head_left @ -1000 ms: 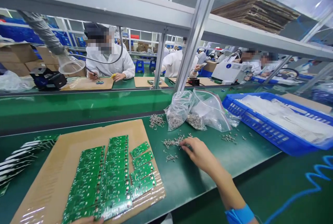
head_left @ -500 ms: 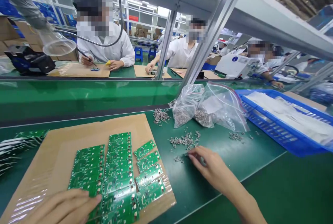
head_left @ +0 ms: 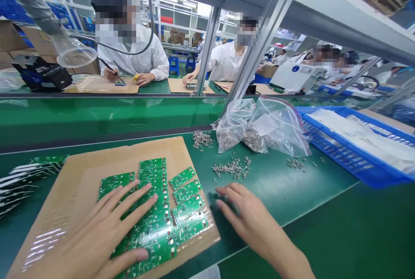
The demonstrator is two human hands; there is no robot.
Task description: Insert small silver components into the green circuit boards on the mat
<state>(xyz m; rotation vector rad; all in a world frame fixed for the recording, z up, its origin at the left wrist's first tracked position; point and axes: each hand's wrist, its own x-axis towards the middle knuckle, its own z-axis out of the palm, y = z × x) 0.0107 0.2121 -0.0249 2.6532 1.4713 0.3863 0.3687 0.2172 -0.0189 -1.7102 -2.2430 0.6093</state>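
My left hand (head_left: 106, 227) lies flat with fingers spread on several green circuit boards (head_left: 152, 223), which are set out in rows on a brown cardboard sheet (head_left: 162, 149) under clear plastic film. My right hand (head_left: 246, 216) rests on the green bench mat (head_left: 275, 184), just right of the boards, with its fingers bunched. Whatever is between those fingertips is too small and blurred to tell. A loose pile of small metal parts (head_left: 231, 168) lies just above my right hand, not touching it.
Two plastic bags of metal parts (head_left: 275, 128) stand behind the pile, and a blue plastic crate (head_left: 353, 149) with white sheets sits to the right. A stack of boards (head_left: 32, 179) lies at the left. Beyond a metal shelf upright (head_left: 266, 33), co-workers in white coats sit at a facing bench.
My left hand has come up from the bottom edge and spread over the boards. My right hand has moved down and left, away from the pile. The view has tilted slightly.
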